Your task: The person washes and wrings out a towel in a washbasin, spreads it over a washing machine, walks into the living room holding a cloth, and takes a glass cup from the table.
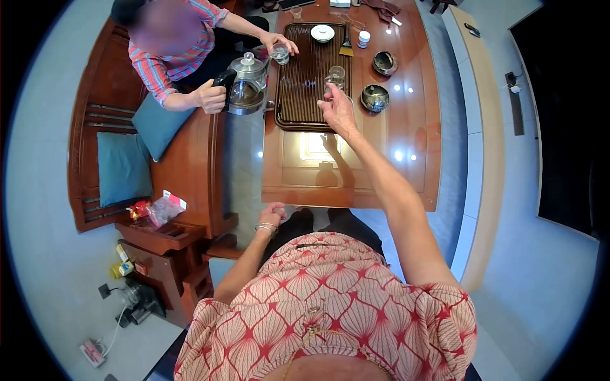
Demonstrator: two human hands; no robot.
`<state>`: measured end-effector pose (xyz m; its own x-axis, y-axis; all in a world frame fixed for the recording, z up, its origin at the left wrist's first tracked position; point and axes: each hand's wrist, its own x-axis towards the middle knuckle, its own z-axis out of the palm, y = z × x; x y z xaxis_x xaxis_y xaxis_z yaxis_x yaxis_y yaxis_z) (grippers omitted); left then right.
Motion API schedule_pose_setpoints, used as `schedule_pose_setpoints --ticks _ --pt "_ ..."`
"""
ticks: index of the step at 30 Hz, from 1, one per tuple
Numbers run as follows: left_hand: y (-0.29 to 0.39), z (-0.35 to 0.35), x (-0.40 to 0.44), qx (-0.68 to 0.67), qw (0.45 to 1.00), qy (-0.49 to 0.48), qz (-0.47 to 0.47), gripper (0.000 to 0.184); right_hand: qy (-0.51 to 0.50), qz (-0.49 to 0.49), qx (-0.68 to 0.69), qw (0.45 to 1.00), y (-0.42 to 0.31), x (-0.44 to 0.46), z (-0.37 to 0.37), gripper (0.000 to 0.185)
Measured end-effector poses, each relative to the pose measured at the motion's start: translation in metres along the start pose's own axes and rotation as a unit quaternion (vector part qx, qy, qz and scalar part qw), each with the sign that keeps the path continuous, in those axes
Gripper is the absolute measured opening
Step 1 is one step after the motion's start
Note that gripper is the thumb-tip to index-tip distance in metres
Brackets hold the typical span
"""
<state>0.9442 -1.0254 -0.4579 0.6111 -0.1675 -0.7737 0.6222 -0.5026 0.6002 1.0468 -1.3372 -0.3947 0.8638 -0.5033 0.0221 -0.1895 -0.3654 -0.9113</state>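
My right hand [338, 114] reaches over the brown tea tray [298, 120], thumb and index finger apart. Its fingertips are at a small clear glass cup [330, 81]; whether they touch it I cannot make out. Just beyond stands another glass cup [337, 71]. Down by my lap, my left hand [273, 214] hangs near the table edge, fingers loosely bent and apart, with nothing seen in it. Across to the left, another person grips a glass kettle [246, 92] by its black handle. That person's other hand holds a glass cup [279, 56] at the tray's left edge.
A white lidded bowl [322, 33] sits on the tray's far end, with a brush [346, 46] beside it. Two dark bowls [384, 63] and a small white jar [363, 39] stand on the right side of the wooden table [406, 171]. A wooden bench [178, 152] with cushions is at left.
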Motion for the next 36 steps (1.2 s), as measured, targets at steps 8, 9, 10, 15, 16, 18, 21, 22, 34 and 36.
schedule_pose_setpoints --ticks 8,9,10,15,16,18,21,22,34,36 --pt "0.017 0.006 0.033 0.057 0.992 -0.029 0.106 0.024 -0.007 -0.022 0.002 1.000 -0.006 -0.020 -0.008 0.046" --pt "0.020 0.010 0.048 0.075 0.985 -0.029 0.153 0.026 -0.012 -0.041 0.005 0.999 -0.009 -0.029 -0.009 0.045" --pt "0.046 0.013 0.045 0.069 0.982 -0.048 0.172 0.029 -0.021 -0.063 0.023 0.998 -0.006 -0.040 -0.011 0.044" --pt "0.152 0.043 0.068 0.020 0.955 -0.095 0.281 0.041 -0.066 -0.040 -0.048 0.996 0.011 -0.113 -0.028 0.042" --pt "0.163 0.051 0.077 0.017 0.955 -0.093 0.282 0.041 -0.062 -0.060 -0.070 0.994 0.021 -0.128 -0.031 0.041" --pt "0.179 0.067 0.093 0.031 0.924 -0.043 0.378 0.038 -0.077 -0.015 -0.052 0.996 0.032 -0.154 -0.038 0.040" --pt "0.205 0.083 0.092 -0.012 0.920 -0.074 0.384 0.040 -0.063 0.074 -0.032 0.995 0.052 -0.186 -0.047 0.039" --pt "0.212 0.088 0.090 -0.017 0.919 -0.083 0.386 0.040 -0.067 0.072 -0.033 0.995 0.058 -0.196 -0.050 0.039" --pt "0.323 -0.022 0.131 -0.186 0.879 -0.010 0.439 0.047 -0.034 0.115 -0.057 0.991 0.084 -0.191 -0.049 0.036" --pt "0.337 -0.042 0.177 -0.246 0.888 -0.047 0.386 0.047 -0.005 0.095 -0.068 0.993 0.087 -0.180 -0.038 0.033"
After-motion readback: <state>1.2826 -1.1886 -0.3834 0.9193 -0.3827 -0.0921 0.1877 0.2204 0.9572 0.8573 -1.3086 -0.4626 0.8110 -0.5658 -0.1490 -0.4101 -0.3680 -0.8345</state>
